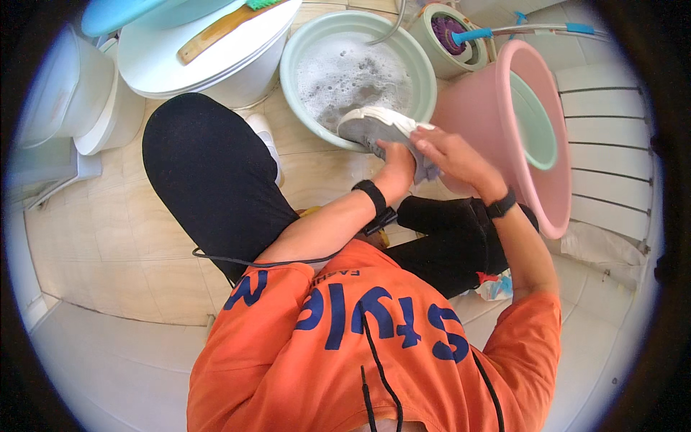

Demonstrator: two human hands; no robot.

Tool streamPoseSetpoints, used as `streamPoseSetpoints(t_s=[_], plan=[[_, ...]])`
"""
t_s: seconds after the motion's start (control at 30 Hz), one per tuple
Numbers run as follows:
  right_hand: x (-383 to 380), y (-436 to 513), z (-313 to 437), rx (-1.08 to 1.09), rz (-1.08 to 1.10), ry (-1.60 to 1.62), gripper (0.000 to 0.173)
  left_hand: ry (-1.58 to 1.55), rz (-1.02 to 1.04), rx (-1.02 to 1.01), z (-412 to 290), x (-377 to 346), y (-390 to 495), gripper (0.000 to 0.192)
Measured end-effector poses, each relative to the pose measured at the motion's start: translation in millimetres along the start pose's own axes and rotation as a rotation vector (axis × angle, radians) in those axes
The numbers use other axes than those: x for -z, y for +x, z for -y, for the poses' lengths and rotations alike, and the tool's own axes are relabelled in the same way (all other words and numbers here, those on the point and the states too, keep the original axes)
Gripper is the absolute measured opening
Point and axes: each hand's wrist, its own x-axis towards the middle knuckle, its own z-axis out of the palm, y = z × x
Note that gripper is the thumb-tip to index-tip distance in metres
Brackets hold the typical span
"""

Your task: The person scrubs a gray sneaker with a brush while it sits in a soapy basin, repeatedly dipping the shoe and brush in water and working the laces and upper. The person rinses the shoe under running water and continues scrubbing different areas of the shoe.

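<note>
A grey sneaker [359, 129] with a thick white sole is tilted over the near rim of a pale green basin [289, 81], its toe above foamy water [351, 70]. My left hand [398, 164] grips the shoe at its opening, the thumb on the upper and the other fingers hidden. My right hand [451, 154] lies against the heel end of the sole. Its fingers are stretched out, and whether anything is under them is hidden.
A scrubbing brush [216, 38] with a wooden handle and green bristles lies on a white lid [151, 59]. A pink tub [480, 108] holding a green basin [532, 119] stands at right. Behind it is a mop bucket [437, 59]. A hose [397, 27] hangs into the foam.
</note>
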Motion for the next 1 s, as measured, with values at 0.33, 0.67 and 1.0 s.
streamPoseSetpoints(t_s=[0.33,0.67,1.0], plan=[[-23.5,27.7,40.5,0.159,-0.676,0.142,0.05,-0.74,-0.305,0.195,51.6,38.9,28.3,0.022],[-58.4,78.4,9.9,0.217,-0.446,0.029,0.05,-0.811,-0.813,0.046,57.7,-32.2,28.2,0.048],[-114.3,49.1,-35.7,-0.067,-0.669,0.182,0.053,-2.244,-0.201,0.585,83.5,-48.1,42.7,0.028]])
